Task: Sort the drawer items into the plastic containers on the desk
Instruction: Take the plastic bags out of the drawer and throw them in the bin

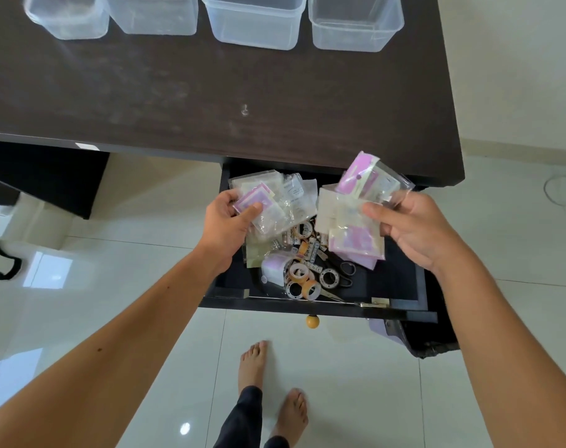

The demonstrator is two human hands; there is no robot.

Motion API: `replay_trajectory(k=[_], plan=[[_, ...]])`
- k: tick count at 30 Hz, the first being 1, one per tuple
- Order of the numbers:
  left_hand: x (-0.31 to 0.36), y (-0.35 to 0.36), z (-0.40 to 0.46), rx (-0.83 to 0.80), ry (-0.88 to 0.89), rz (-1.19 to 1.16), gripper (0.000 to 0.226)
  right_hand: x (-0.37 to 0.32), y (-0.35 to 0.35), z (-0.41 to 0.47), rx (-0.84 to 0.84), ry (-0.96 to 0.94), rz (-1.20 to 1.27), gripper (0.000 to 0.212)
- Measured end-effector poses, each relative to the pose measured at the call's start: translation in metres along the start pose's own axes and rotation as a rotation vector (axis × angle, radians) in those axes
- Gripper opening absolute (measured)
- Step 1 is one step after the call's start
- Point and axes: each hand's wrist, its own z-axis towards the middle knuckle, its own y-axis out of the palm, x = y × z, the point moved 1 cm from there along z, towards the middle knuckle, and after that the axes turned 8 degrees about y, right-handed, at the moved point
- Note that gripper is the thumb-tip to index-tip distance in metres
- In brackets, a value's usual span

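The dark wooden tabletop [210, 92] carries four clear plastic containers [254, 21] in a row at its far edge, likely waiting for sorted goods. Below it, the open black drawer [394, 282] holds tape rolls [299, 273] and scissors [344, 273]. The left hand [229, 218] pinches pink-and-clear plastic packets [259, 205]; the right hand [414, 227] clasps a lifted bundle of similar packets [356, 215], seemingly gathering one kind together.
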Motion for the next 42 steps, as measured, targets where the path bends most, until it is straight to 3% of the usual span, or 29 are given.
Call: replay_trajectory(k=[4, 10, 14, 16, 19, 23, 26, 28, 32, 36, 42], plan=[[-0.001, 0.011, -0.004, -0.077, -0.011, 0.001, 0.028, -0.001, 0.034, 0.016, 0.071, 0.005, -0.045, 0.016], [0.009, 0.011, -0.004, -0.148, -0.004, -0.041, 0.030, 0.006, 0.076, 0.034, 0.253, -0.066, -0.278, 0.033], [0.021, 0.004, -0.007, -0.229, -0.067, -0.187, 0.054, 0.008, 0.097, 0.040, 0.326, -0.105, -0.389, 0.038], [0.021, -0.001, -0.008, -0.243, -0.079, -0.217, 0.058, 0.009, 0.105, 0.044, 0.326, -0.119, -0.399, 0.041], [0.010, -0.014, -0.004, -0.206, -0.003, -0.095, 0.038, 0.010, 0.112, 0.046, 0.255, -0.117, -0.434, 0.041], [0.006, -0.025, -0.002, -0.110, -0.035, -0.138, 0.040, 0.013, 0.111, 0.045, 0.107, -0.084, -0.348, 0.048], [0.010, -0.036, 0.002, -0.064, -0.024, -0.168, 0.040, 0.018, 0.100, 0.040, 0.182, -0.048, -0.252, 0.035], [0.012, -0.045, 0.005, -0.044, -0.002, -0.174, 0.039, 0.028, 0.091, 0.037, 0.245, 0.025, -0.328, 0.024], [0.019, -0.050, 0.006, -0.054, 0.008, -0.173, 0.035, 0.056, 0.092, 0.029, 0.170, 0.142, -0.617, 0.028], [0.016, -0.048, 0.005, -0.079, -0.017, -0.148, 0.038, 0.070, 0.098, 0.023, 0.185, 0.082, -0.633, 0.007], [0.014, -0.049, 0.004, -0.092, -0.020, -0.175, 0.039, 0.069, 0.093, 0.020, 0.176, -0.079, -0.598, 0.014]])
